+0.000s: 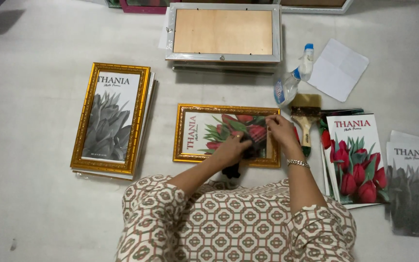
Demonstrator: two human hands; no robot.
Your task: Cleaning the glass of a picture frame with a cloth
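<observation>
A person sits on a pale floor (35,204), seen from above, in patterned sleeves. At far left a stack of gold frames (111,119) lies with its long axis pointing away from the person, showing a grey flower print. In the middle, just ahead of the person, a gold frame (226,135) lies flat with its long axis running left to right; it holds a red tulip print turned sideways. The left hand (231,148) rests on the glass, fingers curled on a dark cloth (232,171) that trails off the near edge; how tightly it grips is hard to tell. The right hand (281,130), a bracelet at its wrist, presses loosely bent fingers on the frame's right end and holds nothing. Both hands hide much of the print. Beyond lies a silver frame (224,33), back up. To the right are a spray bottle (294,77), a brush (305,121), a white sheet (338,69) and tulip prints (355,157); grey prints (413,184) are cut off at the edge.
</observation>
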